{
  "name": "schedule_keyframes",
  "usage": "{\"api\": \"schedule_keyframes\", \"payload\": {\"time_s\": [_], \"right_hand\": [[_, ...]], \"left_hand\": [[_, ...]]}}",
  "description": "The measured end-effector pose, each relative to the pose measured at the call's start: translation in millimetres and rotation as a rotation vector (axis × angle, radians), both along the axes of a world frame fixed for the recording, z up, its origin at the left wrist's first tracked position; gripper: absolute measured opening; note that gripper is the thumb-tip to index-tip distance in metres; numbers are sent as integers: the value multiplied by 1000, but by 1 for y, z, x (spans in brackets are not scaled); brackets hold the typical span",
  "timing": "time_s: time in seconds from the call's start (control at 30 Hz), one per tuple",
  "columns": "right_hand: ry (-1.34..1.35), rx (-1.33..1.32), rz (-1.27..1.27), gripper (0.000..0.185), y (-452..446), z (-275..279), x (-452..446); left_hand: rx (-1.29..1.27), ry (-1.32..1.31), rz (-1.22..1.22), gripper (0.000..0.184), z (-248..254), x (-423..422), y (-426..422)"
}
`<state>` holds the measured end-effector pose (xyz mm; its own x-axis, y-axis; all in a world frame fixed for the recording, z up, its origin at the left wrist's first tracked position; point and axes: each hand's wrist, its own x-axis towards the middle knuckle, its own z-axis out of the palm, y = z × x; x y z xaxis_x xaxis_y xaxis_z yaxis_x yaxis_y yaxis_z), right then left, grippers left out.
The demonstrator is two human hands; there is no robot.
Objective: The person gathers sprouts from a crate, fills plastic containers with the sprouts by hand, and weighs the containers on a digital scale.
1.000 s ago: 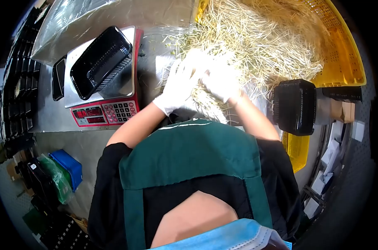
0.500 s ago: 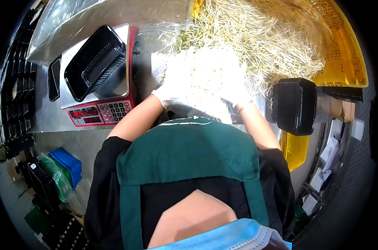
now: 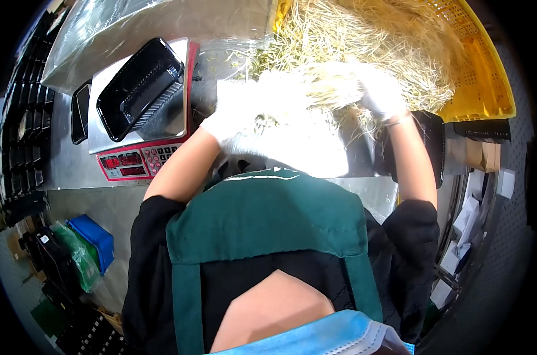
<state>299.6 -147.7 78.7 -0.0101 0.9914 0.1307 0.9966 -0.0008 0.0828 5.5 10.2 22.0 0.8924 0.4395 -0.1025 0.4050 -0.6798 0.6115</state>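
A large heap of pale bean sprouts (image 3: pixel 387 41) lies at the top of the head view. My right hand (image 3: pixel 381 93), in a white glove, is at the heap's near edge, closed round a bundle of sprouts (image 3: pixel 333 89) that runs leftward from it. My left hand (image 3: pixel 239 109), also gloved in white, is at the left end of these sprouts. Strong glare whitens its fingers, so their shape is hidden. Below the hands, the bright metal table (image 3: pixel 304 151) has a few loose sprouts on it.
On the left, a black plastic tray (image 3: pixel 139 89) rests on a red and silver scale (image 3: pixel 97 133). A yellow crate (image 3: pixel 490 89) stands at the right, behind black trays (image 3: pixel 435 145) partly hidden by my right forearm. Clear plastic sheeting (image 3: pixel 162 29) is at the back left.
My hands were close together over the sprouts and have moved apart. The right one has gone right and up to the heap's edge; the left has shifted slightly left.
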Motion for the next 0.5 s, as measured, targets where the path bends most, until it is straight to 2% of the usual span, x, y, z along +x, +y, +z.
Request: {"api": "schedule_keyframes", "payload": {"time_s": [0.03,0.07,0.1,0.13,0.2,0.23,0.27,0.3,0.33,0.37,0.4,0.43,0.5], "right_hand": [[145,-16,-147,59,-1,10,6],[140,-15,-143,59,1,15,9],[709,38,-252,60,4,25,0],[912,72,-223,60,11,15,-11],[1326,142,-156,61,25,-3,-36],[957,82,-136,66,45,-7,-60],[589,25,-119,73,55,-12,-73],[590,25,-117,73,51,-16,-75],[658,-44,-48,82,42,-21,-73],[722,-114,25,92,38,-25,-69],[719,-118,35,92,41,-36,-57],[1126,-104,-128,91,46,-42,-50],[909,-30,-277,96,53,-47,-52]], "left_hand": [[6,-7,0,40,-4,-9,0],[23,-154,28,40,-10,-19,-4],[35,-297,57,40,-16,-26,-9],[23,-291,62,40,-9,-27,-18],[145,-98,-132,43,-4,-16,-32],[192,-40,-198,44,-6,-9,-37],[406,-69,-141,50,-26,-2,-43],[613,-95,-83,57,-38,-2,-46],[613,-93,-79,57,-37,-11,-44],[495,-179,-85,65,-35,-26,-40],[377,-264,-88,74,-33,-34,-37],[372,-259,-80,74,-33,-36,-36],[303,-386,77,92,-37,-40,-41]]}}
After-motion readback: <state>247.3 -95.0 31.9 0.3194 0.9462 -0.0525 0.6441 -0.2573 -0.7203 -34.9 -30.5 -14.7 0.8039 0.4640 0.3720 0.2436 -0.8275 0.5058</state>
